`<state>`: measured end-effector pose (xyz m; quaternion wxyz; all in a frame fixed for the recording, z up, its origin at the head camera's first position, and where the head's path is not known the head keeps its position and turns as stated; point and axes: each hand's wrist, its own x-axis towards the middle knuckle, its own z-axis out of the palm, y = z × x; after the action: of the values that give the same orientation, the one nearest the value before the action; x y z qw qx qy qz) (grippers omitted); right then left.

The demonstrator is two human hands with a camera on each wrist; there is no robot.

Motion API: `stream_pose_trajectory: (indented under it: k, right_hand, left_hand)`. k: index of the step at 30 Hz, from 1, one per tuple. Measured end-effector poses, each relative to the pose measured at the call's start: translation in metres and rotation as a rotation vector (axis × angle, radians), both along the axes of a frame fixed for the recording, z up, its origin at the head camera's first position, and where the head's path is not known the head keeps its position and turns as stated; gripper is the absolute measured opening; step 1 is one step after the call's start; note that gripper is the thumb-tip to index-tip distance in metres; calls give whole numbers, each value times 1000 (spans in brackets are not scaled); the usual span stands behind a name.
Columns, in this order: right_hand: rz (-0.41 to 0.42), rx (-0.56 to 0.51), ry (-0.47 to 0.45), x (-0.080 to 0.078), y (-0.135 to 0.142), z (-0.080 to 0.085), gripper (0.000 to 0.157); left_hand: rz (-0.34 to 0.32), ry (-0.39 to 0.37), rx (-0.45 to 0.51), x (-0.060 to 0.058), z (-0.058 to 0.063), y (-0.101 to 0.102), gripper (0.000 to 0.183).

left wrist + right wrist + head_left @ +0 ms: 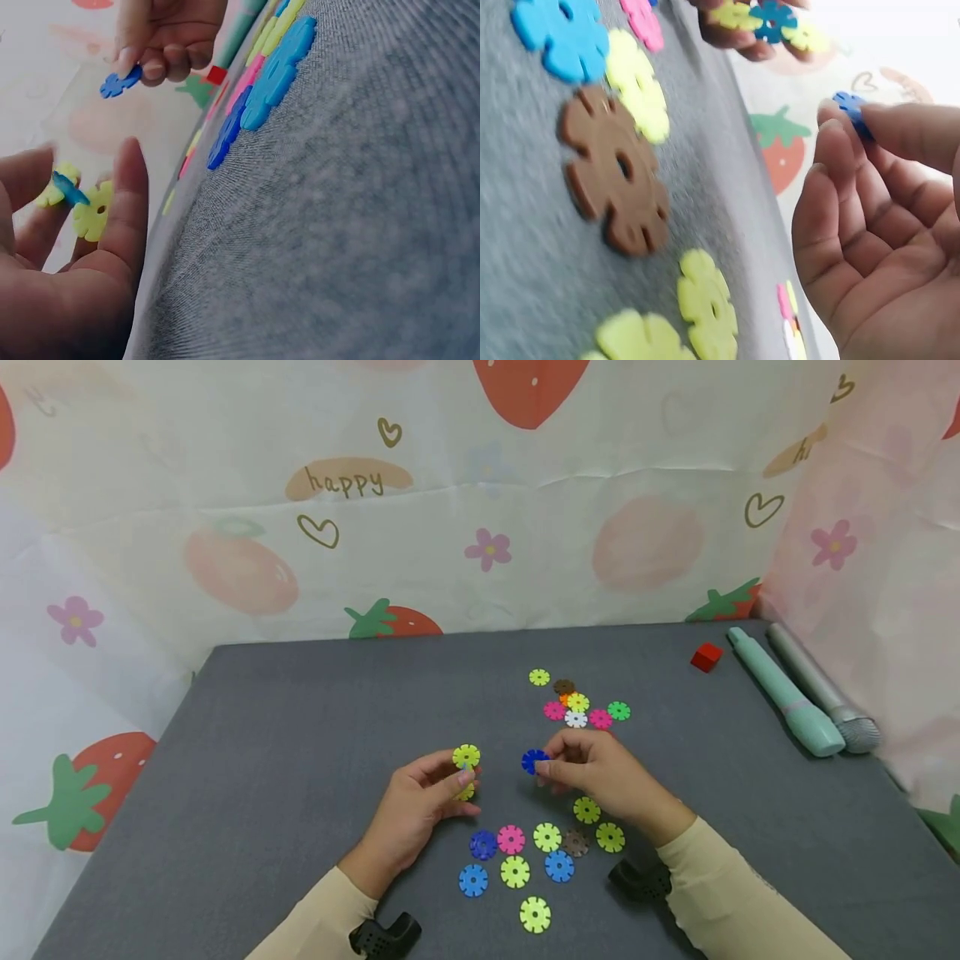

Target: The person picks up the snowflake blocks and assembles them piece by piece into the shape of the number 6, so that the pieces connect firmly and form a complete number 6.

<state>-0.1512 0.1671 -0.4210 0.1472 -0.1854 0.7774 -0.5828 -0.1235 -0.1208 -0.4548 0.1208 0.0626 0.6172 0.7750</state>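
Note:
In the head view my left hand (422,806) holds a small chain of interlocking discs: a yellow notched disc (466,756) above, another yellow one (465,792) below. The right wrist view shows a blue disc (773,21) joining those two. To the right, my right hand (600,768) pinches a dark blue notched disc (534,761) between thumb and fingers. A gap separates that disc from the chain. Closest to me on the cloth lie loose discs, among them a pink one (512,839), a brown one (576,842) and a light blue one (473,880).
Beyond my right hand lies a cluster of discs, including a white one (576,718) and a green one (618,711). A red block (707,657), a mint microphone (787,693) and a silver microphone (825,689) occupy the far right of the grey table (300,718).

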Motion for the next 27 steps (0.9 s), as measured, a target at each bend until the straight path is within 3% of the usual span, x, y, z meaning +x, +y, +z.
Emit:
stream_pose_trajectory:
  k: [4, 9, 13, 18, 27]
  right_hand:
    - [-52, -38, -66, 3, -5, 1, 20]
    - [-101, -98, -142, 6, -11, 1, 21]
    - [-70, -183, -220, 6, -15, -2, 17]
    - [-33, -201, -256, 9, -20, -4, 24]
    - [-34, -243, -327, 14, -24, -4, 30]
  left_hand:
    - [13, 32, -55, 2, 1, 2, 32]
    - [44, 182, -209, 5, 2, 5, 20]
    - [76, 278, -252, 7, 3, 8, 11]
    - [117, 361, -312, 8, 2, 9, 9]
    - [120, 448, -344, 8, 1, 9, 9]
